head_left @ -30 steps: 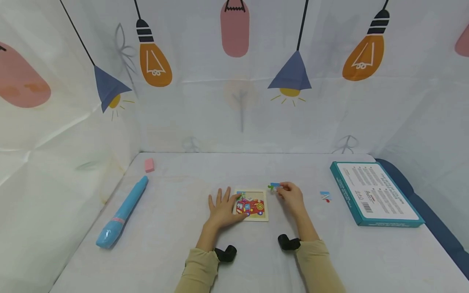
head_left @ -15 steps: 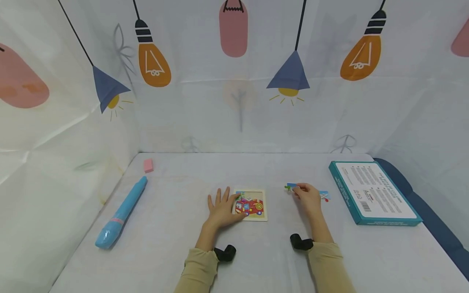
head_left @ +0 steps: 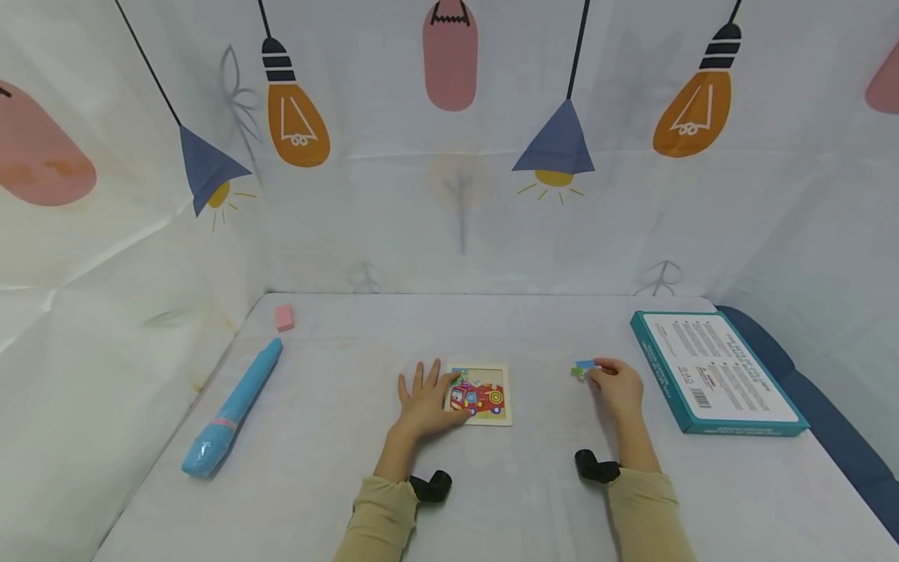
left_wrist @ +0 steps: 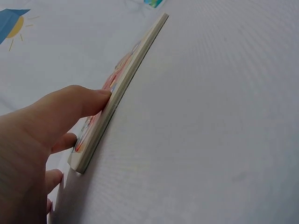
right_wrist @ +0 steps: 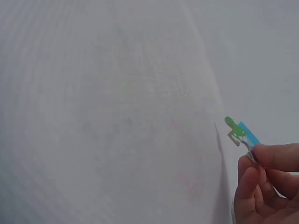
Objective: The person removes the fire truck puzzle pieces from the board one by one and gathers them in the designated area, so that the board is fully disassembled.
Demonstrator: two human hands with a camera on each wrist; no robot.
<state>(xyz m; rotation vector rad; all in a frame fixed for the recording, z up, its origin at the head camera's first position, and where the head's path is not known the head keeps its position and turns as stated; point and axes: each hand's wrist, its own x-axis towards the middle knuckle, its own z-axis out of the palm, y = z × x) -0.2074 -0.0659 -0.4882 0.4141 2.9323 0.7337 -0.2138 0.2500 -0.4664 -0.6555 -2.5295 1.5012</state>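
Observation:
A small wooden tray puzzle with a red fire truck picture lies on the table. My left hand rests over its left side with fingers spread; in the left wrist view the thumb presses on the puzzle's edge. To the right, my right hand pinches a blue and green puzzle piece between thumb and fingers. That puzzle piece shows its green and blue parts in the right wrist view. The second loose piece is out of sight around the right hand; whether covered or held, I cannot tell.
On the right stands a flat teal and white box. A light-blue tapered object and a pink block lie at the left. White printed sheeting walls the table's back and sides.
My right hand has moved right with the puzzle piece, to where the second piece lay; that piece no longer shows. The left hand and tray puzzle have stayed put.

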